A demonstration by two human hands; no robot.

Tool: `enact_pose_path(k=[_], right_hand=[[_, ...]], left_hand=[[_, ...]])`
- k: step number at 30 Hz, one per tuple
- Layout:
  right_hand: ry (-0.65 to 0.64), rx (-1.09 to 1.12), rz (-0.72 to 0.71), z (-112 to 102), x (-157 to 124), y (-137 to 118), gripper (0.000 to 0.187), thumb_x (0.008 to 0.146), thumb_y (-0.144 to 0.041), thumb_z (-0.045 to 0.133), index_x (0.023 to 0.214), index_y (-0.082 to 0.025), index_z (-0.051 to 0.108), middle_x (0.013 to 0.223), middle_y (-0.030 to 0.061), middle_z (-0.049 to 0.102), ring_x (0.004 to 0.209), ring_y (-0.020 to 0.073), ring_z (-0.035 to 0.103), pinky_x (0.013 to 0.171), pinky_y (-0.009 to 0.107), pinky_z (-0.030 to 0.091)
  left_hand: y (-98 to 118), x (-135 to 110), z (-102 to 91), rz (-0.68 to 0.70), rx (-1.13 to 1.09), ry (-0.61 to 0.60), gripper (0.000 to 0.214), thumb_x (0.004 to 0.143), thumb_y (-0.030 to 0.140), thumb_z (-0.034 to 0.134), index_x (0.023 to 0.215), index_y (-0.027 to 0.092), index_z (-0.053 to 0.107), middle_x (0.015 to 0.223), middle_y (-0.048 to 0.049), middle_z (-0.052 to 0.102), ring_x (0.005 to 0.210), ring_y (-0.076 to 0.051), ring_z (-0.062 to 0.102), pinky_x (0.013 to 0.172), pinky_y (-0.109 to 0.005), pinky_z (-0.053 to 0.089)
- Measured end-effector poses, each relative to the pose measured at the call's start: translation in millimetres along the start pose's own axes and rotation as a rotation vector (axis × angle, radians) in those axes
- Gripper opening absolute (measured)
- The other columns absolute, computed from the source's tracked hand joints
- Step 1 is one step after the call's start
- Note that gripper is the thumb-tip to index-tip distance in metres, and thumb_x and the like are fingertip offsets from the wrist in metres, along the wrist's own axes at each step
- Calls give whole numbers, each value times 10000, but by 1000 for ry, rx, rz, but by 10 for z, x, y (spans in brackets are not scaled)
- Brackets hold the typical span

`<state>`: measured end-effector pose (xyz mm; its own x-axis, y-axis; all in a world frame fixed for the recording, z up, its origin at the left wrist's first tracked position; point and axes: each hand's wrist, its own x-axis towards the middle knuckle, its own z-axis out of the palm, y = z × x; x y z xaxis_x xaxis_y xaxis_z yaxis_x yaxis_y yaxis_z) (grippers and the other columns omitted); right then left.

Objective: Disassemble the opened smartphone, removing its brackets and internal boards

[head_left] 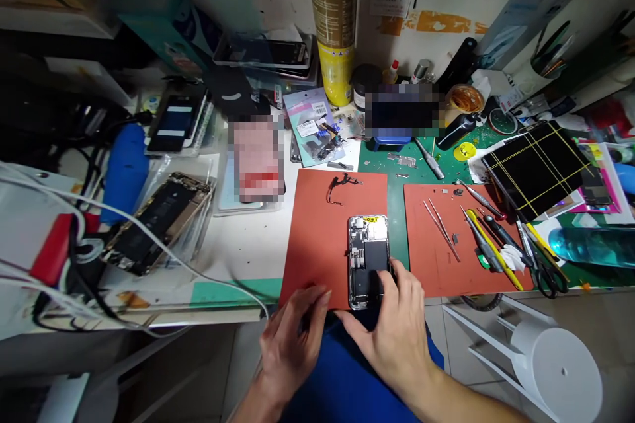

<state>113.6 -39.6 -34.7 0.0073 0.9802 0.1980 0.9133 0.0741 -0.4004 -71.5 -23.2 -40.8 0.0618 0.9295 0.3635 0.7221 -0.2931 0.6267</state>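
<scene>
Our right hand (399, 307) is spread loosely, its fingers on the lower right of the opened silver-framed smartphone with a black battery (374, 258), its thumb apart below the frame; our left hand (300, 327) curls with thumb and forefinger together, and we cannot tell whether it pinches anything. The phone lies face-open on the brick-red rectangular mat (317, 231), its bottom edge near the front of the tabletop (248, 238), so a careless push toward us could, we judge, tip it into our lap. Pressing hard on the exposed battery could dent it, and a sweeping sleeve or wrist might scatter the thin black flex-cable pieces (342, 182) beyond it. The slack white cord (159, 239) ends close to our left hand and could snag it. As for containers, the translucent plastic tray (268, 69) at the back holds dark, phone-like pieces; the round tub (452, 112) holds something amber-brown; and the teal-and-purple plastic pouch (300, 106) has small dark parts about its lower half, though whether they lie inside or on top we cannot tell.
</scene>
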Motion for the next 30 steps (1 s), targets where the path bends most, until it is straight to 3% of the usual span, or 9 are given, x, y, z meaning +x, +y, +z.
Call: enact_pose_path(k=[4, 10, 17, 20, 22, 24, 30], right_hand=[[8, -16, 7, 77, -14, -49, 676, 958, -467, 711, 1454, -102, 433, 1450, 336, 504, 1254, 457, 552, 933, 647, 567], [6, 29, -9, 82, -13, -32, 611, 951, -377, 688, 1431, -80, 453, 1476, 356, 471, 1251, 454, 551, 924, 638, 576], [1, 47, -54, -12, -23, 38, 646, 945, -383, 726, 1454, -91, 455, 1484, 336, 510, 1234, 448, 573, 933, 650, 584], [0, 111, -86, -131, -56, 187, 591, 968, -322, 736, 1461, -115, 485, 1420, 289, 597, 1233, 416, 611, 956, 611, 590], [35, 186, -117, -225, -72, 345, 470, 988, -157, 675, 1435, -159, 531, 1274, 212, 685, 1132, 339, 679, 915, 517, 613], [78, 234, -140, -318, -68, 527, 465, 983, -28, 591, 1415, -198, 568, 1160, 149, 717, 1047, 274, 719, 873, 431, 624], [166, 128, -86, -539, 60, 958, 403, 960, -18, 616, 1291, -239, 682, 1173, 117, 741, 1057, 275, 737, 931, 454, 610]], left_hand=[[-9, -69, 5, -45, -14, -35, 195, 1037, 167, 630, 1219, 205, 688, 963, -24, 826, 649, -117, 766, 658, -193, 602], [23, 9, -18, 83, -2, -81, 100, 1059, 169, 584, 1056, 205, 677, 818, -2, 779, 655, -133, 758, 670, -216, 585], [-30, 48, 42, 141, 41, -119, 247, 1066, 98, 537, 1277, 182, 635, 911, -24, 780, 795, -135, 781, 778, -227, 581], [-47, 90, 46, 196, 51, -132, 181, 1083, 109, 501, 1184, 183, 631, 836, -8, 757, 724, -133, 760, 719, -236, 569], [-52, 138, 54, 242, 16, -131, 96, 1063, 117, 555, 1055, 194, 612, 771, 7, 723, 654, -134, 721, 687, -250, 567], [-57, 193, 74, 270, -13, -129, 105, 1022, 96, 624, 1013, 196, 595, 771, 5, 714, 655, -141, 705, 700, -265, 577], [-84, 306, 153, 281, 28, -140, 300, 965, 95, 714, 1251, 124, 629, 1015, -99, 771, 895, -204, 748, 845, -331, 611]])
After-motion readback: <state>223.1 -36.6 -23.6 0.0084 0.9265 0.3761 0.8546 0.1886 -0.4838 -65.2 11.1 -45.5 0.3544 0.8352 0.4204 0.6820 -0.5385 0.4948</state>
